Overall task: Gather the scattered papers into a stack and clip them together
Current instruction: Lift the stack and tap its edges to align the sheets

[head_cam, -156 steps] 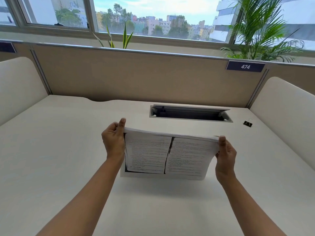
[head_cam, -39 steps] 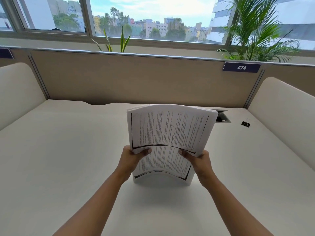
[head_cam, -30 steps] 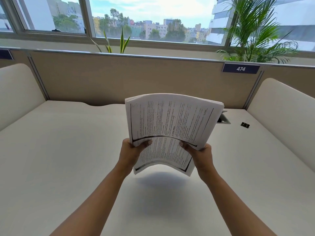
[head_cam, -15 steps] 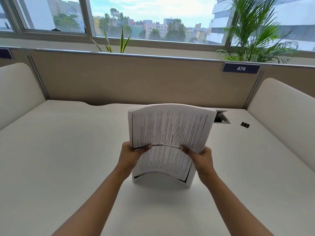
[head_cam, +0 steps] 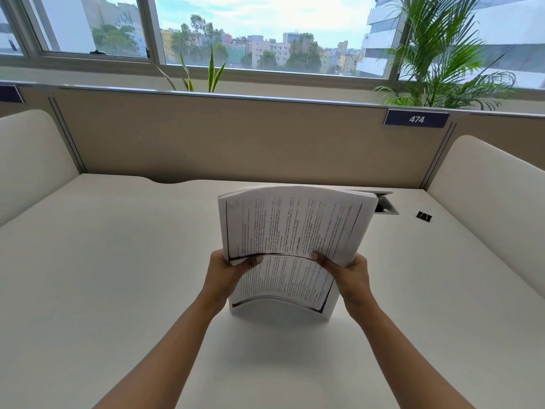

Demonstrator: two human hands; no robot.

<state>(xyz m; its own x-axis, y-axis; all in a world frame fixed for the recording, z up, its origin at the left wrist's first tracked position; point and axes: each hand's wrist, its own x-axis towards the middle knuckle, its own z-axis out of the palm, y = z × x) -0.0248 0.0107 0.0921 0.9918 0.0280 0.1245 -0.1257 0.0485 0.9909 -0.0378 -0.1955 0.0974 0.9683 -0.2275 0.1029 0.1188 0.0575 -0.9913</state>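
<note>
A thick stack of printed papers (head_cam: 292, 231) stands upright on its short bottom edge on the white desk (head_cam: 118, 261), bowed and leaning away from me. My left hand (head_cam: 227, 276) grips its left side, thumb on the front page. On the stack's right side my right hand (head_cam: 348, 273) grips the same way. A small black binder clip (head_cam: 423, 216) lies on the desk at the far right, well apart from both hands.
A recessed cable slot (head_cam: 385, 203) in the desk peeks out behind the stack's top right corner. A beige partition (head_cam: 236, 137) with a "474" label (head_cam: 416, 118) closes the back; curved white dividers (head_cam: 486, 196) flank both sides.
Five seconds ago I held the stack sideways; now it stands on a short edge. Over the last second it was lifted off the desk and came back down onto it.
</note>
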